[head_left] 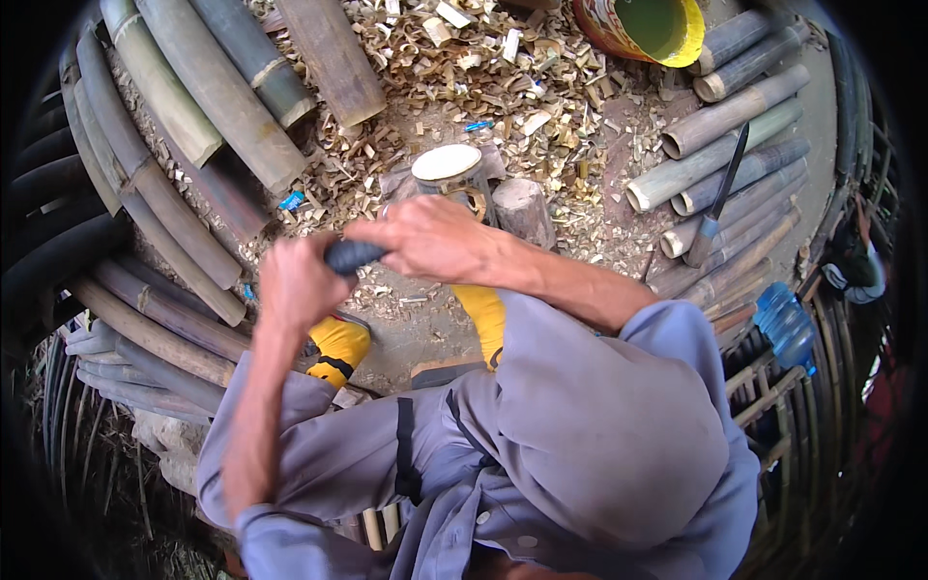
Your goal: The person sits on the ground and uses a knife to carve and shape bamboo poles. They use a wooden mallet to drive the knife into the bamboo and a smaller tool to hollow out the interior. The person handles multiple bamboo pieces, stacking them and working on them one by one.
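Note:
My left hand (302, 280), slightly blurred, is closed around a short dark grey cylinder (353, 255) that looks like a handle. On the other end of it, my right hand (430, 237) is bent and closed, its fingers pressed against the cylinder. Whatever else lies inside the two fists is hidden. Just beyond my right hand stands an upright round block (447, 161) with a pale flat top, a wooden stump (523, 213) beside it. Below the hands are my feet in yellow footwear (340, 348).
Bamboo lengths (217, 92) lie at left; shorter bamboo pieces (720, 135) line the right, with a long knife (717, 203) across them. Wood chips (551, 82) cover the ground ahead. A yellow bucket (684, 39) holds greenish liquid. A blue water jug (785, 327) and another person (858, 271) are far right.

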Demonstrator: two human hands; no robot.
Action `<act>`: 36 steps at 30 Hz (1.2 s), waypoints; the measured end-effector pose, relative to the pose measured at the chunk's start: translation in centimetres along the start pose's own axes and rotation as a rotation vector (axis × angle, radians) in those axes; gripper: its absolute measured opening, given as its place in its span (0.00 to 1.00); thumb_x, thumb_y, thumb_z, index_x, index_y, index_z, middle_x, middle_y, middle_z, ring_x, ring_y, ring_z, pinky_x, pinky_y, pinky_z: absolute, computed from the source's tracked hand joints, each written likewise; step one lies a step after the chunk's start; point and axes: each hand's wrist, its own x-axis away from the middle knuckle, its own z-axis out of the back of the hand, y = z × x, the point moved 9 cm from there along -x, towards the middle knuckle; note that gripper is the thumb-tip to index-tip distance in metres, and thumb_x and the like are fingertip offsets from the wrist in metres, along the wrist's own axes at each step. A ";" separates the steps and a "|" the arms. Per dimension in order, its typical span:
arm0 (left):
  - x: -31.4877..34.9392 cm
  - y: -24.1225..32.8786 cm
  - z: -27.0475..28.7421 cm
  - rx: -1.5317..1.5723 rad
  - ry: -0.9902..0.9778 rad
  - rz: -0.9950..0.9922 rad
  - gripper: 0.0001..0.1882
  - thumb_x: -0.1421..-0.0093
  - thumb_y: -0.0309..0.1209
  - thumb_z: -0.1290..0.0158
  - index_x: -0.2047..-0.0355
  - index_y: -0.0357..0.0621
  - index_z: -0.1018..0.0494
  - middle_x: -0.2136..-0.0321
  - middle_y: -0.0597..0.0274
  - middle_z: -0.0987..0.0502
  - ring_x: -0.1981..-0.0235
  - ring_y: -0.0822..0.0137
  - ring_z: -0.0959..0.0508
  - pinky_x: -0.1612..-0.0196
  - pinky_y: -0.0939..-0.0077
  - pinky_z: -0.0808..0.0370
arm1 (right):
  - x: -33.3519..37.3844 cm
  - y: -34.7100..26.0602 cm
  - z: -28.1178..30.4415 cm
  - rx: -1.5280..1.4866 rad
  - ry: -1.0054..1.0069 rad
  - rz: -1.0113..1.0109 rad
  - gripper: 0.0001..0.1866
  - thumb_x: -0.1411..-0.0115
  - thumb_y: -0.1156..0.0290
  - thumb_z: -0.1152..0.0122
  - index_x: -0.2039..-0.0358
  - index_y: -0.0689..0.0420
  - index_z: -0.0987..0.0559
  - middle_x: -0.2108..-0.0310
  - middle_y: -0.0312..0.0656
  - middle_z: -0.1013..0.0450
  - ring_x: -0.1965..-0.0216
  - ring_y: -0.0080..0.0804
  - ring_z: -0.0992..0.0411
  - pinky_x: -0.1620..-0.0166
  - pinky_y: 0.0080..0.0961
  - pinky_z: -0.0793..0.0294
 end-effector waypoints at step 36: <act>9.3 6.5 -17.2 0.667 0.135 0.389 0.19 0.58 0.31 0.39 0.64 0.41 0.25 0.81 0.49 0.23 0.79 0.54 0.19 0.72 0.58 0.23 | 7.9 0.8 -7.6 0.441 -0.541 0.399 0.06 0.47 0.70 0.47 0.68 0.53 0.24 0.83 0.40 0.26 0.77 0.40 0.23 0.77 0.38 0.25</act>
